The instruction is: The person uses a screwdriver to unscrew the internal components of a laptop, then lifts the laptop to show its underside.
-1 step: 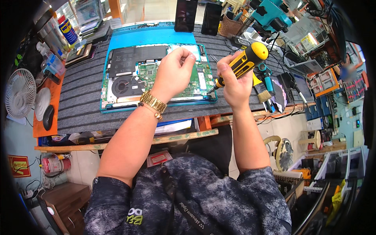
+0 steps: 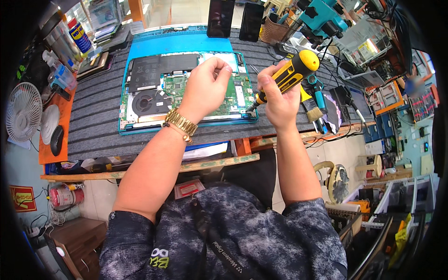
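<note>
Nearest to us, a red-and-white badge hangs over our dark shirt, and a gold watch circles our left wrist. Ahead, the laptop lies with its insides bare on the striped grey surface, its fan on the near left. Our right hand wraps its fingers around a yellow and black screwdriver, tilted with its tip down at the laptop's near right corner. Our left hand is over the laptop, fingers curled in and thumb close to them; we cannot tell whether they pinch anything. Beyond the laptop's battery lies a blue mat, and two dark phones stand farthest off.
</note>
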Tool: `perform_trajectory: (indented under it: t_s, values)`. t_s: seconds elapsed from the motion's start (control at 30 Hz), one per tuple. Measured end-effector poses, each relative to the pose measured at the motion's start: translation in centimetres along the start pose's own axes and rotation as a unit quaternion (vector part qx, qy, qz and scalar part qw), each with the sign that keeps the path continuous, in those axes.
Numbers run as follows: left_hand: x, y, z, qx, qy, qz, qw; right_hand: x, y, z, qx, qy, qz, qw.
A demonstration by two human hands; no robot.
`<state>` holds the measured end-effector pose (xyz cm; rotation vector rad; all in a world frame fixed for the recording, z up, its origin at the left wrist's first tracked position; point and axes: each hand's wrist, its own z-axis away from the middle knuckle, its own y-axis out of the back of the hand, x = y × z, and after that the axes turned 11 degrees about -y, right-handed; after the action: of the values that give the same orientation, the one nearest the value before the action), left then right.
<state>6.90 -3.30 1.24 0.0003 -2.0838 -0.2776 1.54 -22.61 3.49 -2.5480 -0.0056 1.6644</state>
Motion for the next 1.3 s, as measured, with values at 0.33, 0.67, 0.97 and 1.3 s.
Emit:
perform_trajectory:
  t_s: [0.33,0.67,0.97,1.3]
  values:
    - [-0.2,0.6,0.8,-0.012,-0.031,-0.004,0.999,0.2,0.2,-0.4,-0.032,0.006,0.011,0.999]
    - [0.2,0.3,1.1,-0.072,-0.019,-0.013,0.997,0.0,1.1,-1.0,0.008,0.039,-0.04,0.998]
    - [0.5,-0.2,1.6,-0.187,0.055,0.181,0.964,-3.9,0.7,-1.9,0.108,0.117,-0.124,0.98]
    - [1.0,0.0,1.4,-0.204,0.098,0.224,0.948,-4.4,0.8,-2.0,0.11,0.129,-0.14,0.976]
